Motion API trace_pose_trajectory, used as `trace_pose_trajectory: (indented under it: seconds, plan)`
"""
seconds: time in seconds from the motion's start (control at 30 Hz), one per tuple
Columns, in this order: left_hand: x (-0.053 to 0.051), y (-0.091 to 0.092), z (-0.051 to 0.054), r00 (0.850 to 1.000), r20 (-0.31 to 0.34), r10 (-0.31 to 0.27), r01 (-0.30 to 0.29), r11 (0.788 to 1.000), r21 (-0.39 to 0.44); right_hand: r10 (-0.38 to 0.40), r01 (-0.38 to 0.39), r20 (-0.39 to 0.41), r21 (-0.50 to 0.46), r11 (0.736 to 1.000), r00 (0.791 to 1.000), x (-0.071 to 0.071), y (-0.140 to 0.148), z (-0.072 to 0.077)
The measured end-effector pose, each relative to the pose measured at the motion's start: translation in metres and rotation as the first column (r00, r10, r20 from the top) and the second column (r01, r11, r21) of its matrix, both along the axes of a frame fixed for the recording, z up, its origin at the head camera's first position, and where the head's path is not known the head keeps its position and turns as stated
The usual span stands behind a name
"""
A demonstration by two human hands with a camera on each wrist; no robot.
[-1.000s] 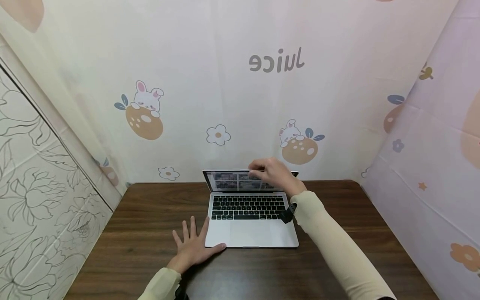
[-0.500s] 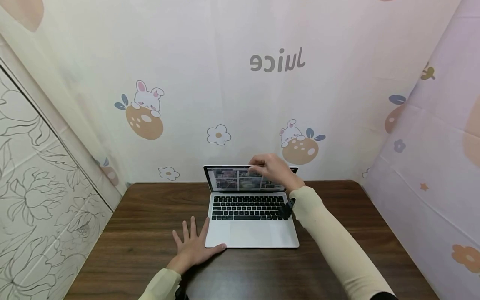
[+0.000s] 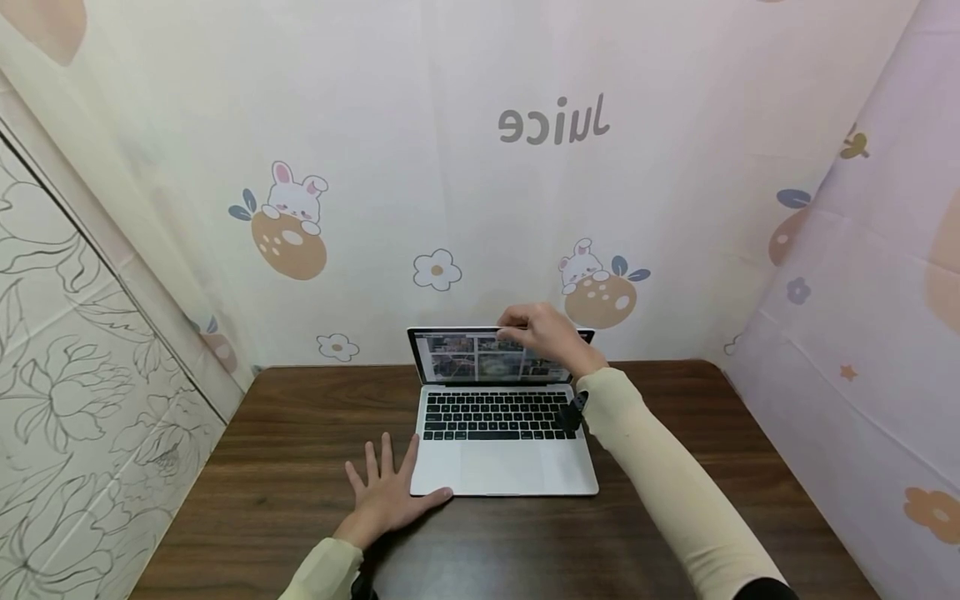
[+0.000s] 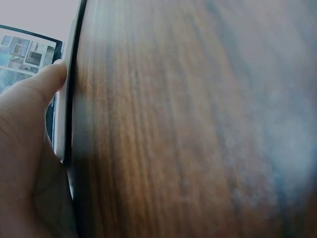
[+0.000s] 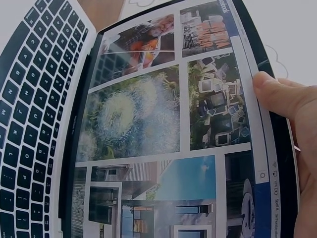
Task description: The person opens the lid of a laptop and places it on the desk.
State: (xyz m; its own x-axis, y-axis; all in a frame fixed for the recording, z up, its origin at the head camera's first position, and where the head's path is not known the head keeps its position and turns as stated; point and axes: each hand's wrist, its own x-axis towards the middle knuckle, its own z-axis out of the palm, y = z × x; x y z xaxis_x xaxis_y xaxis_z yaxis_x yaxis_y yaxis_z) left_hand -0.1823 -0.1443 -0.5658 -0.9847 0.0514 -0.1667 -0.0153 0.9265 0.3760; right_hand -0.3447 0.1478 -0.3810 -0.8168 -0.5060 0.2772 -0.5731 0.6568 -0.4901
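A silver laptop [image 3: 501, 468] stands open on the table, its black keyboard [image 3: 497, 415] facing me. Its screen [image 3: 457, 357] is lit and shows rows of pictures. My right hand [image 3: 551, 333] pinches the top edge of the lid, thumb on the screen side and fingers behind it; in the right wrist view the thumb [image 5: 277, 94] lies at the display's border. My left hand [image 3: 386, 497] is spread flat at the laptop's front left corner, with the thumb along the front edge. In the left wrist view, the left thumb [image 4: 47, 82] touches the base's edge.
The dark wooden table [image 3: 300, 417] reaches back to a pale curtain [image 3: 375, 125] printed with rabbits and fruit, close behind the lid. Another printed curtain [image 3: 885, 350] hangs on the right. A panel with flower outlines [image 3: 67, 400] stands on the left.
The right hand has raised and tilted the lid further back, so more of the screen shows and looks brighter. The left hand and the laptop's base have stayed in place.
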Motion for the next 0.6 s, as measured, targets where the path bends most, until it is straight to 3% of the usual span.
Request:
trace_pose_trajectory:
  seconds: [0.6]
  plan:
    - [-0.0012, -0.0008, -0.0044, 1.0, -0.029, 0.013, -0.013, 1.0, 0.008, -0.075, 0.075, 0.003, 0.01, 0.997, 0.997, -0.0089, -0.0069, 0.0018]
